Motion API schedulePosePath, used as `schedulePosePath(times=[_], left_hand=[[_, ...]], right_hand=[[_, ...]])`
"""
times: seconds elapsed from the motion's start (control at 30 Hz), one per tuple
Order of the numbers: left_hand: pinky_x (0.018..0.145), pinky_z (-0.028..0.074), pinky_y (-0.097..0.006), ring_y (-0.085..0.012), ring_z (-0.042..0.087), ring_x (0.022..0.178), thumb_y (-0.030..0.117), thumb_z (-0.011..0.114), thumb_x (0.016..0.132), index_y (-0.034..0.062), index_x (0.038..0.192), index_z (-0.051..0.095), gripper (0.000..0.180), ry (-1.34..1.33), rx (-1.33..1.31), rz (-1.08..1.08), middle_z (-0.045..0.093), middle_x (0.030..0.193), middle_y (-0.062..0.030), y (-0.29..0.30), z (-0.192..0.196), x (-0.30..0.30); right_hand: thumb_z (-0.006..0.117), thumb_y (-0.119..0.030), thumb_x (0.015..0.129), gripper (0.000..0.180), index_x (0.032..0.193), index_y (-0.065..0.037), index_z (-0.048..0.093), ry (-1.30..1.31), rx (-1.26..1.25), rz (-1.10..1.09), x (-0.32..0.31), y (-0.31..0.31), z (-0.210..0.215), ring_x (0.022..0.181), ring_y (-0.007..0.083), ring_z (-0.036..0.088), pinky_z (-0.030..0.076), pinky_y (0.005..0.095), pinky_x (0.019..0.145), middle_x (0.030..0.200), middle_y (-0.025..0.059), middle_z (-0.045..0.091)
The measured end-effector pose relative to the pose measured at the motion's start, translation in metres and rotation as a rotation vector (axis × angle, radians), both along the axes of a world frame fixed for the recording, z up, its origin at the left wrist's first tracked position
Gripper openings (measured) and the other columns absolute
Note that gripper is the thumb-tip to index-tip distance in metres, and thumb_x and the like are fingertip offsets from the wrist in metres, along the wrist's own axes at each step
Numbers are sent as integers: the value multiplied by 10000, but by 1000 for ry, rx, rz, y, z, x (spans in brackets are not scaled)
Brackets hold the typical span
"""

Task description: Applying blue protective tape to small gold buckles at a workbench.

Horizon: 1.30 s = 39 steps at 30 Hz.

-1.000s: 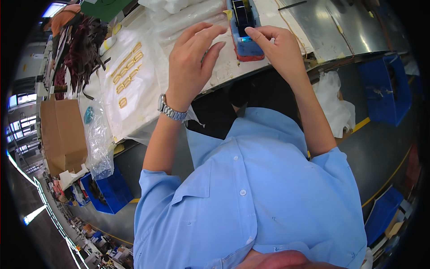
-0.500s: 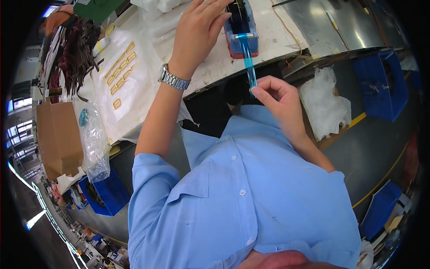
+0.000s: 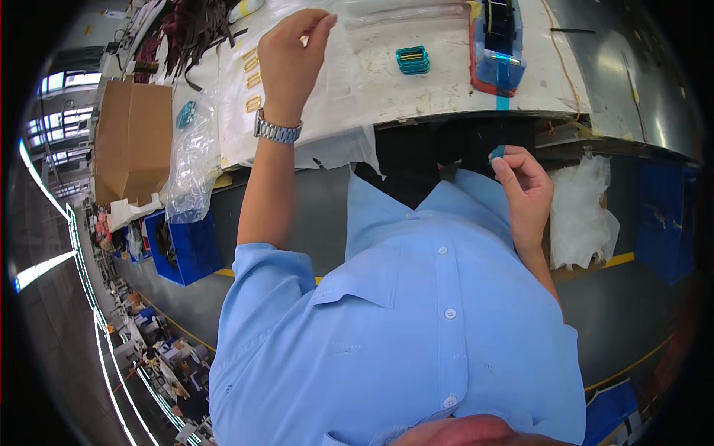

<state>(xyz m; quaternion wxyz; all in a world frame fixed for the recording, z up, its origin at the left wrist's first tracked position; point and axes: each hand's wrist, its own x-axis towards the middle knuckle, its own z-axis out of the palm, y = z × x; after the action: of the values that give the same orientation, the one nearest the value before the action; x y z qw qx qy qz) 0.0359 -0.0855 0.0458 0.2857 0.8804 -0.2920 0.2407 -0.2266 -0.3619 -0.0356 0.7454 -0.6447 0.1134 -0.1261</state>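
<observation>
On the white bench lie a teal clip stack and a row of gold tags, with dark straps at the far left, a cardboard box and clear bag beside it, blue bins below, and white wrap at right.

tape dispenser right, teal clip mid-table

Blue tape dispenser, teal clip stack, brown cardboard box.
</observation>
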Motion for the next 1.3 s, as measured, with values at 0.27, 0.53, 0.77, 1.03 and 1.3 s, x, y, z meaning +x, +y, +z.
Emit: schedulePosePath(times=[0.27,0.53,0.77,1.03,1.3], left_hand=[[784,575,-446,-337,744,878,153,729,965,36,1034,718,137,168,621,294,769,934,-136,177,-32,-19],[792,561,-474,-361,709,877,56,699,931,39,1027,685,98,151,596,266,729,915,-175,210,-37,-6],[890,562,-454,-344,688,1050,31,707,915,60,1129,686,217,79,745,140,743,1126,-128,200,-28,-9],[879,576,-444,-352,712,1004,51,705,960,46,1149,699,189,13,651,53,756,1095,-137,203,-37,-8],[736,586,-286,-138,749,846,130,777,1003,-2,1091,813,163,197,-79,318,804,984,-93,195,-19,2]], right_hand=[[693,-71,1060,93,1040,14,728,68,100,53,7,2,7,812,98,703,567,261,784,1018,126,814],[701,-78,1055,113,1074,31,720,94,198,93,11,8,9,797,121,723,589,270,787,980,158,811],[684,-69,1062,103,1081,29,712,55,228,113,11,5,4,807,126,723,594,278,793,997,169,807],[689,-68,1057,108,1099,29,713,68,252,115,6,1,7,825,126,726,595,283,808,1013,168,809],[690,-65,1053,114,1122,24,713,76,248,131,7,0,6,851,128,735,597,283,850,1042,162,813]])
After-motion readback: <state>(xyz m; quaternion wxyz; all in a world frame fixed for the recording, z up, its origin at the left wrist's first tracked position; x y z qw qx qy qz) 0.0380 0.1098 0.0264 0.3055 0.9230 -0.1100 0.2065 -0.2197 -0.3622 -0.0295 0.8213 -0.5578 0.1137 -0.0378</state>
